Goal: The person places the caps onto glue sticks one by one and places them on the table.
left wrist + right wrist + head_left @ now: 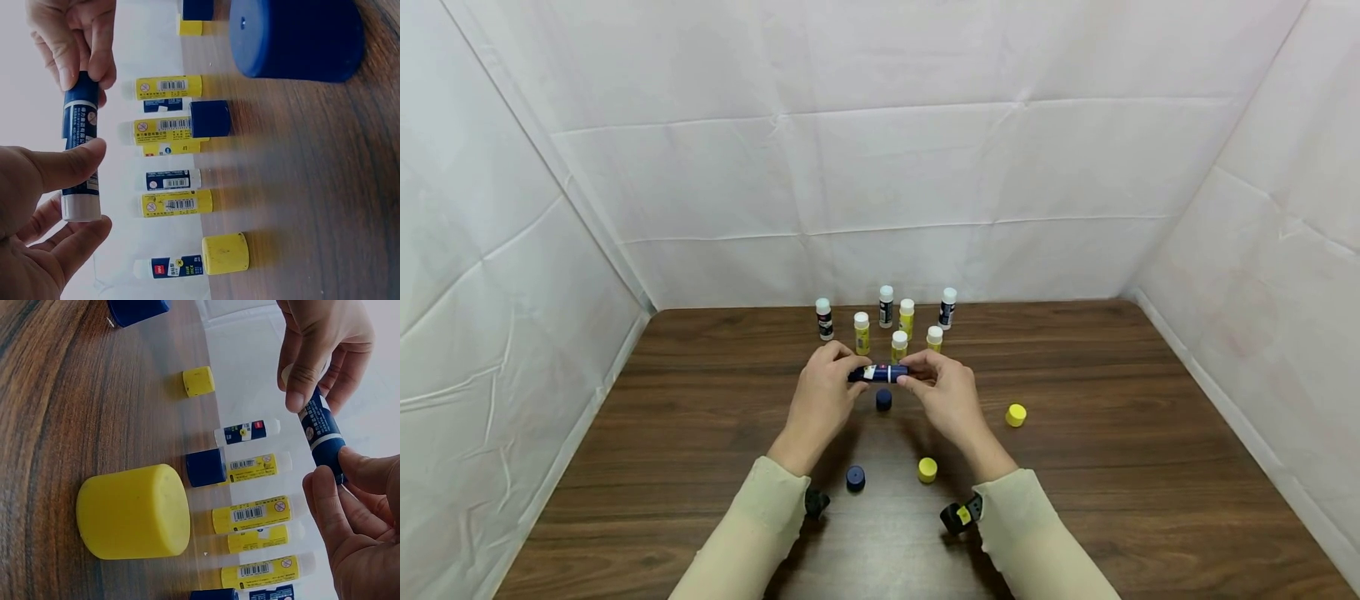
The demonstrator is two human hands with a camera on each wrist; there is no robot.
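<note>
Held level between both hands is a blue glue stick with a blue cap on its right end. My left hand grips the barrel near the white base, thumb across the label in the left wrist view. With thumb and fingers, my right hand pinches the blue cap. Just below the hands stands a loose blue cap. Another blue cap and a yellow cap lie nearer, between the forearms. Behind the hands, several yellow glue sticks stand upright with whitish tops.
Blue glue sticks stand among the yellow ones near the table's back edge. A second yellow cap lies to the right of my right hand. White cloth walls enclose the brown wooden table at the back and sides.
</note>
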